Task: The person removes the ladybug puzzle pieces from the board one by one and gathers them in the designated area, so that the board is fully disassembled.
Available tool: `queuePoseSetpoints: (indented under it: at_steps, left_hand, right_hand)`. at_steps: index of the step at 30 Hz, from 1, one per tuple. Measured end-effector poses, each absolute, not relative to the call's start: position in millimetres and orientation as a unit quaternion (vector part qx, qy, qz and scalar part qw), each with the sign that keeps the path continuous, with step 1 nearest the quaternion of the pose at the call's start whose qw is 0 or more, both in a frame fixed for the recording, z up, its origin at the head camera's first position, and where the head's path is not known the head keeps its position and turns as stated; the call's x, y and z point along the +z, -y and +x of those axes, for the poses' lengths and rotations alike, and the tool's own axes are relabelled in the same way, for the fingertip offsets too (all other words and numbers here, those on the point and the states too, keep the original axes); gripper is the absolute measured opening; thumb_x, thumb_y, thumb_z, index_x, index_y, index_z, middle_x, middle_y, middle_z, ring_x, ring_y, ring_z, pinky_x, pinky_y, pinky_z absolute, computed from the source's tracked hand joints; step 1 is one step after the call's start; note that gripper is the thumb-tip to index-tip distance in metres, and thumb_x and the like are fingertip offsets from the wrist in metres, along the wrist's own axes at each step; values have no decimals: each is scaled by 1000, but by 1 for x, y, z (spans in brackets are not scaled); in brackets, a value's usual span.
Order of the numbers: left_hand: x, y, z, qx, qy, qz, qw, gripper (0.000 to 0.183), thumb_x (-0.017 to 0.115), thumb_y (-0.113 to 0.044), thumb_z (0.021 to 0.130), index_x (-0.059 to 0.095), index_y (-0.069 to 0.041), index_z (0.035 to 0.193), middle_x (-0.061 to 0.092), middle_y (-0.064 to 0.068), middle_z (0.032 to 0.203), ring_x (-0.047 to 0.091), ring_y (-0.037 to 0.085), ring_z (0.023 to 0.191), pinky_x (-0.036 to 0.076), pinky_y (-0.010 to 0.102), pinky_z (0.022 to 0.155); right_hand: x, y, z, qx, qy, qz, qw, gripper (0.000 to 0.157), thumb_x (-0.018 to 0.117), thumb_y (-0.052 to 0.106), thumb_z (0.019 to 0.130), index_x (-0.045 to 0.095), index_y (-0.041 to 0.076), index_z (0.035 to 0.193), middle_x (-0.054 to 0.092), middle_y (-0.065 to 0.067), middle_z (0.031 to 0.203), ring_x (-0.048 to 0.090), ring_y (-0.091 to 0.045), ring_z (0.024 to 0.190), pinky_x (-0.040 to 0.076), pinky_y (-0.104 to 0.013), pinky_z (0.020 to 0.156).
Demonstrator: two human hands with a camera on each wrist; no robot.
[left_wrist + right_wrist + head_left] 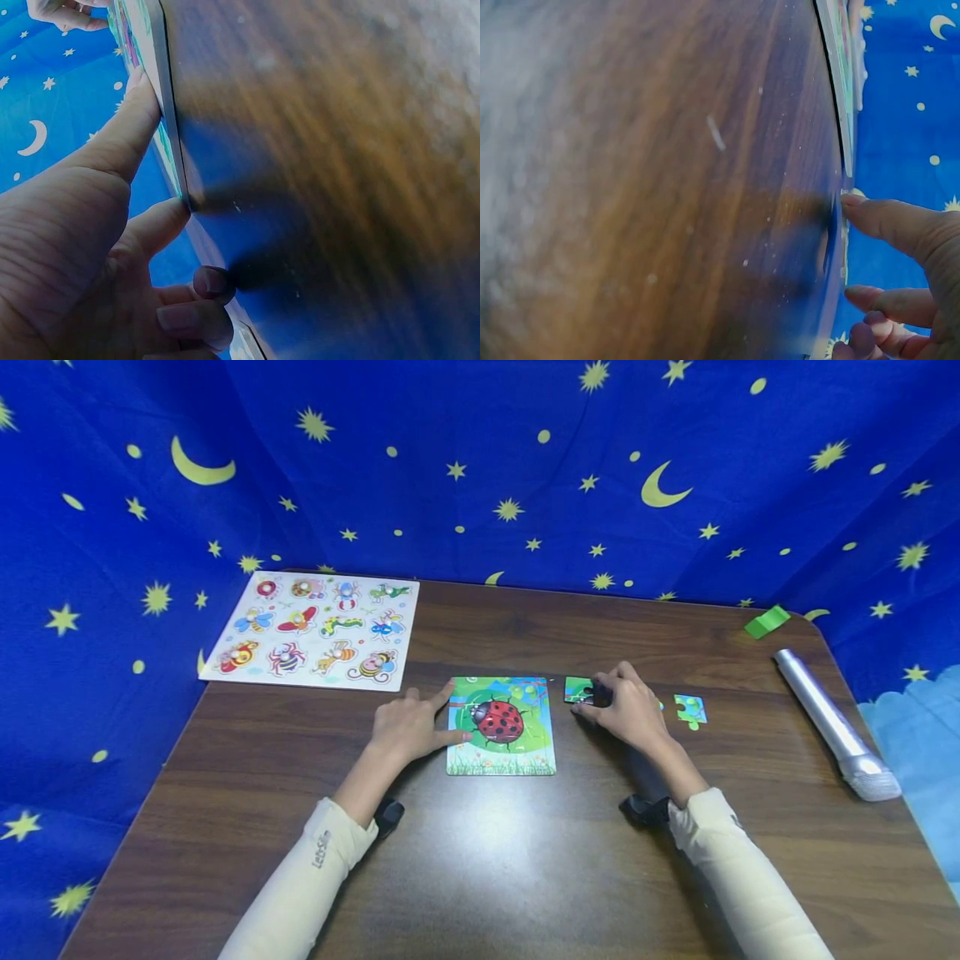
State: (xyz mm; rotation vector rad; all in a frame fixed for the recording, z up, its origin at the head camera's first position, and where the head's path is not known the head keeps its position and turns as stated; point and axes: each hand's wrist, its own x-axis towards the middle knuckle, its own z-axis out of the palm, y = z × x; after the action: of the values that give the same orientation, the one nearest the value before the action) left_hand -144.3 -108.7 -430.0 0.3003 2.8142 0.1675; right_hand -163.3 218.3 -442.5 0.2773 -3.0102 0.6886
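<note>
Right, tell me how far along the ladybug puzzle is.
Mostly done: the ladybug puzzle shows its picture nearly whole, with the left hand steadying its edge. In hand: the right hand pinches a piece beside the board. Left: that piece and the loose piece.

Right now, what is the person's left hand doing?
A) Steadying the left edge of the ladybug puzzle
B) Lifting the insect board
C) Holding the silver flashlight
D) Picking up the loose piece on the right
A: the left hand touches the left edge of the ladybug puzzle, index finger and thumb against it.
</note>
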Motion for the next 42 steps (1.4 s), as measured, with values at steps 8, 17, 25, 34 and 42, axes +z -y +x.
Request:
queuePoseSetpoints:
  at_steps: [8, 17, 25, 34, 42]
  left_hand:
    - [-429, 107, -143, 60, -981, 106, 150, 97, 60, -79, 78, 30, -31, 157, 60, 24, 113, 52, 24, 65, 42, 37, 54]
    - [-429, 107, -142, 60, -981, 108, 150, 97, 59, -79, 78, 29, -31, 157, 60, 24, 112, 51, 23, 64, 41, 36, 53]
    - [-430, 109, -142, 60, -980, 111, 155, 97, 58, -79, 79, 27, -30, 157, 60, 24, 115, 50, 22, 62, 40, 35, 53]
    - [-431, 105, -138, 71, -982, 111, 137, 95, 59, -76, 81, 28, -28, 157, 60, 25, 124, 59, 28, 74, 48, 40, 59]
    - [-427, 74, -118, 62, -975, 168, 128, 86, 56, -76, 83, 38, -30, 154, 54, 28, 138, 67, 37, 100, 54, 46, 72]
  right_hand:
    - [-441, -221, -164, 215, 974, 74, -19, 66, 79, 34, 83, 60, -7, 131, 54, -19, 109, 57, -33, 89, 47, -46, 69]
    - [-441, -220, -160, 230, 970, 78, 0, 65, 79, 35, 84, 60, -4, 133, 57, -14, 106, 56, -28, 82, 44, -39, 62]
    - [-439, -203, -150, 252, 960, 117, 19, 61, 81, 34, 83, 65, -3, 128, 55, -12, 98, 47, -20, 70, 36, -30, 53]
    - [-438, -166, -133, 239, 955, 173, -15, 57, 82, 35, 81, 68, 2, 126, 47, -8, 94, 40, -14, 65, 30, -28, 52]
    - [-439, -152, -135, 230, 951, 204, -26, 58, 84, 36, 80, 69, 4, 126, 47, -8, 94, 39, -13, 64, 33, -26, 53]
